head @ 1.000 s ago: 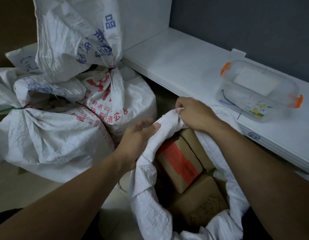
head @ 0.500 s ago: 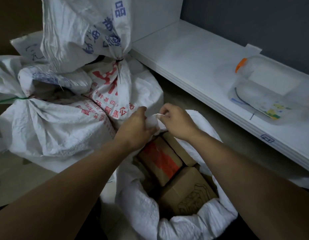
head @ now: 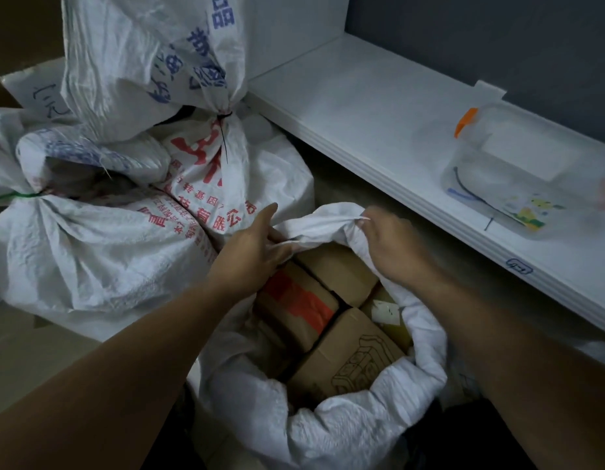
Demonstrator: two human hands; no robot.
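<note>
An open white woven sack [head: 345,432] stands on the floor in front of me, holding several cardboard boxes [head: 352,364]; one box carries a red tape band [head: 297,300]. My right hand [head: 392,245] grips the far rim of the sack, with the cloth bunched in its curled fingers. My left hand [head: 257,245] holds the same rim a little to the left, fingers partly tucked under the fold.
Three tied white sacks with red and blue print [head: 101,245] are piled at the left. A low white shelf [head: 379,123] runs along the right wall, with a clear plastic box with orange clips [head: 518,171] on it.
My hands came together at the sack's far rim, then spread apart again along it. The view shifted slightly, so the shelf and plastic box sit further right.
</note>
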